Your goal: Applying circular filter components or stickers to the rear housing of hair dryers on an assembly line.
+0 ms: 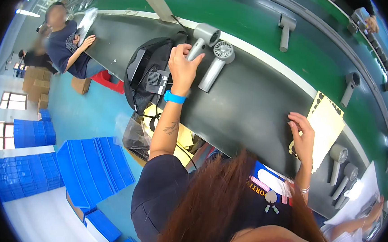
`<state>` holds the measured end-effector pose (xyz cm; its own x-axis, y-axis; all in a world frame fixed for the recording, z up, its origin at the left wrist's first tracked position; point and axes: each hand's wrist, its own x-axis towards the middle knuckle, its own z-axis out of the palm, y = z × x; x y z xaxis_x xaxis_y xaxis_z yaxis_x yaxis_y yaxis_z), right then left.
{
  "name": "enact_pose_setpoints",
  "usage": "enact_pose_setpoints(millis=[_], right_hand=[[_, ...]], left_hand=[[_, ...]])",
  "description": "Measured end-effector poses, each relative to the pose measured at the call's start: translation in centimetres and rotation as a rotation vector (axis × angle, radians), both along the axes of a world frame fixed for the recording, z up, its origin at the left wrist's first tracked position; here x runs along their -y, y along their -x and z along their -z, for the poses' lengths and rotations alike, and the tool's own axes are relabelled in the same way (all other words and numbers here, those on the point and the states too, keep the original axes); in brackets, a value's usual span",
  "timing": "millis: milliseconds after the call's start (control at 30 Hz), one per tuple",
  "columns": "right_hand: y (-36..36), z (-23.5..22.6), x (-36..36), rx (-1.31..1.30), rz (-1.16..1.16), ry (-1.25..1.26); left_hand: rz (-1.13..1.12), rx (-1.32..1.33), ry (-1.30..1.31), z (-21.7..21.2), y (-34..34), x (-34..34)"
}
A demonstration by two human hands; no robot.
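Fingers of the left hand point(183, 67) wrap the handle of a grey plastic handheld fan point(202, 38), hiding most of that handle, at the dark matte workbench's point(249, 102) near edge. Beside it lies a second grey fan with round grille point(218, 62). Right hand point(301, 136) rests flat, fingers spread, touching a pale yellow sticker sheet point(326, 125).

Dark navy short-sleeve tee w/ printed graphic on back. Blue wristband on left wrist point(174, 97), small forearm tattoo. Thin bracelet on right wrist point(305, 190); long reddish-brown hair.
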<state>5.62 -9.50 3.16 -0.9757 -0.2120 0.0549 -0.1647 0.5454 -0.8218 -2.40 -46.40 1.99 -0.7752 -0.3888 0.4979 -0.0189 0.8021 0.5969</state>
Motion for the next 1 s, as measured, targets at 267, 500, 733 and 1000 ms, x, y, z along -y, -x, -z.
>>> enact_pose_setpoints(millis=[267, 500, 733, 1000], right_hand=[[0.5, -0.1, 0.3, 0.001, -0.01, -0.001], [-0.2, -0.4, -0.5, 0.001, 0.033, -0.031], [5.0, -1.0, -7.0, -0.245, 0.269, -0.054], [14.5, -0.4, -15.1, -0.078, 0.664, -0.113]], left_hand=[[0.001, -0.35, 0.169, -1.2, -1.9, -1.6], [0.095, -0.297, -0.035, 0.1, -0.6, -1.8], [-0.012, 0.126, 0.049, 3.7, -0.7, 0.7], [0.192, -0.244, 0.136, -2.9, 1.8, -3.1]])
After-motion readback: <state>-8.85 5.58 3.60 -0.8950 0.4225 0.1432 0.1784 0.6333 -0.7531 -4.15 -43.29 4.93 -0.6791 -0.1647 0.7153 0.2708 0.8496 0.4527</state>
